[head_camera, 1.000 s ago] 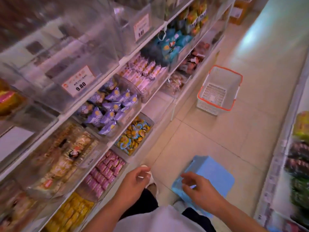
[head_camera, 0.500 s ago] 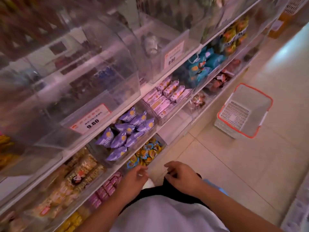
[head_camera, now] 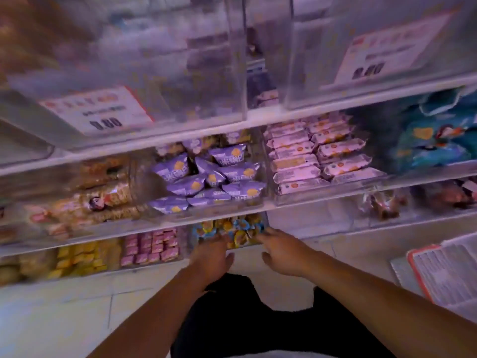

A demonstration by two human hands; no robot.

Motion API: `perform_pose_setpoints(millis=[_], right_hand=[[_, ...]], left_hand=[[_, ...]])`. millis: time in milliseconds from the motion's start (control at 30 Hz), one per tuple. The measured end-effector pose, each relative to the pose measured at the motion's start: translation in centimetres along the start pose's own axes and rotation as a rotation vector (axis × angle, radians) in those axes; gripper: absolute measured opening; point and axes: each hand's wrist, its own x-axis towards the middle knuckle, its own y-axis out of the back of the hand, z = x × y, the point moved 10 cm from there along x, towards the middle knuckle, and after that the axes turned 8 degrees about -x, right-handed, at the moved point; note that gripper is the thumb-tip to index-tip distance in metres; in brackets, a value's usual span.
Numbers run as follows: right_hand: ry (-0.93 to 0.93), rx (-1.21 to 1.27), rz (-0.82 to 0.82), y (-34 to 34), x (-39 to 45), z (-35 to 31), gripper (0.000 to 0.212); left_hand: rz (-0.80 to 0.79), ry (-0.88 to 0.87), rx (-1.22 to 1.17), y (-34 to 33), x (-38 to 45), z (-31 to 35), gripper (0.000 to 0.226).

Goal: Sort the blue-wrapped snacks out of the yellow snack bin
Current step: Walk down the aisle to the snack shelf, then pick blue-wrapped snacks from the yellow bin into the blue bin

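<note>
Blue and yellow wrappers mix in the snack bin (head_camera: pixel 230 232); purple packets (head_camera: pixel 210 177) carry yellow dots; pink bars (head_camera: pixel 320 157); an orange-rimmed basket (head_camera: pixel 423 277).

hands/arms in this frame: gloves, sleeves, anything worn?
Both forearms are bare up to the frame's bottom edge: no sleeves in view. Left hand and right hand are ungloved; no watch, ring or wristband shows, though the frame is motion-blurred. Dark trousers show between the arms.

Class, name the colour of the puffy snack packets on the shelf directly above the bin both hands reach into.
Purple packets with a yellow spot, in the head view.
</note>
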Motion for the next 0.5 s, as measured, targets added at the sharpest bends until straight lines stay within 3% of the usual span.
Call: perform_pose_setpoints(millis=[233, 333, 500], right_hand=[[0.206, -0.423, 0.3, -4.3, 7.8, 0.7, 0.062], [0.191, -0.564, 0.503, -5.1, 10.1, 2.0, 0.068], [0.191, -0.653, 0.703, -6.5, 9.7, 2.5, 0.055]], left_hand=[[0.346, -0.093, 0.011, -3.0, 5.7, -2.9, 0.047], [0.597, -0.183, 0.018, -4.2, 5.6, -3.5, 0.045], [0.832, -0.284, -0.079, -5.1, 4.1, -4.2, 0.044]])
